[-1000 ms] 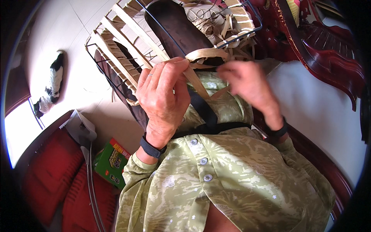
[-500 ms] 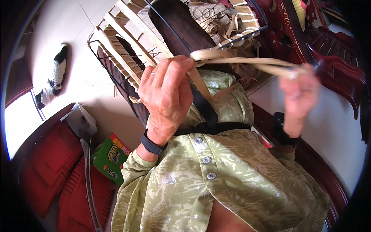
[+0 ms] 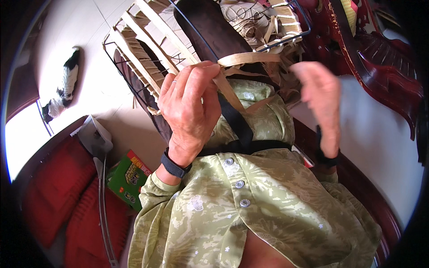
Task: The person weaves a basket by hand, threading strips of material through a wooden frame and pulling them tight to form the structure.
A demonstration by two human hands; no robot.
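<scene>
My left hand is closed in a pinch on a flat pale woven strip at the edge of a black wire-frame basket. From the pinch the strip loops out to the right, and another length runs down toward my lap. Pale strips are wound around the basket's wires. To the right of the loop, my right hand is raised, blurred by motion, with its fingers stretched toward the strip. A gap shows between those fingers and the loop, and nothing is visible in them.
Coiled cord and loose strips lie beyond the basket. Carved dark-red wooden furniture stands at the right. At the left are red slatted pieces, a green box and a grey long-handled tool. A black-and-white animal lies on the floor.
My right hand has let go of the strip it was pulling out to the right and has moved left. The strip now curls loosely. My left hand keeps its pinch almost unmoved.
</scene>
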